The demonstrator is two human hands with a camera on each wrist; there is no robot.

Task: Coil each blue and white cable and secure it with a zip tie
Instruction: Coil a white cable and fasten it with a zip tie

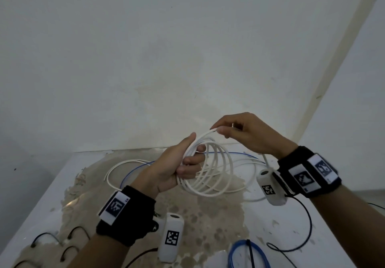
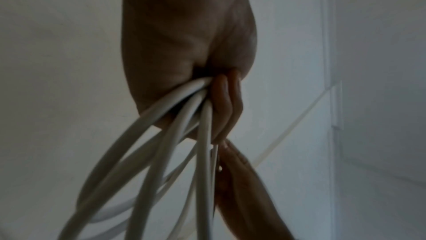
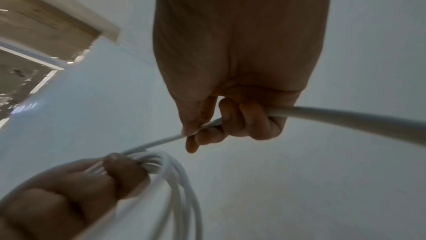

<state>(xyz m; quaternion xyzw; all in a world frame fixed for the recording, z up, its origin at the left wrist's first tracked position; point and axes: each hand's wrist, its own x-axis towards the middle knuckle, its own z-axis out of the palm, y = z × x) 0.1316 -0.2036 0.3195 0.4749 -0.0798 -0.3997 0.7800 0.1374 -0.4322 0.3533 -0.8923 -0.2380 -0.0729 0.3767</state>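
Note:
My left hand point(image 1: 183, 163) grips a coil of white cable point(image 1: 210, 176) of several loops, held above the table. In the left wrist view the loops point(image 2: 161, 143) fan out from under my curled fingers point(image 2: 228, 109). My right hand point(image 1: 239, 134) pinches a strand of the same white cable point(image 3: 161, 142) just right of the coil's top, and the free run point(image 3: 345, 118) passes through its curled fingers. Loose white cable point(image 1: 129, 163) and a thin blue cable point(image 1: 229, 153) lie on the table behind. A coiled blue cable point(image 1: 245, 253) with a black zip tie point(image 1: 251, 255) lies at the near edge.
The white table point(image 1: 302, 215) has a worn brown patch in its middle. Black clips or ties point(image 1: 44, 239) lie at the near left. A black wire point(image 1: 302, 226) loops at the right. Plain walls point(image 1: 187, 49) stand close behind and to the right.

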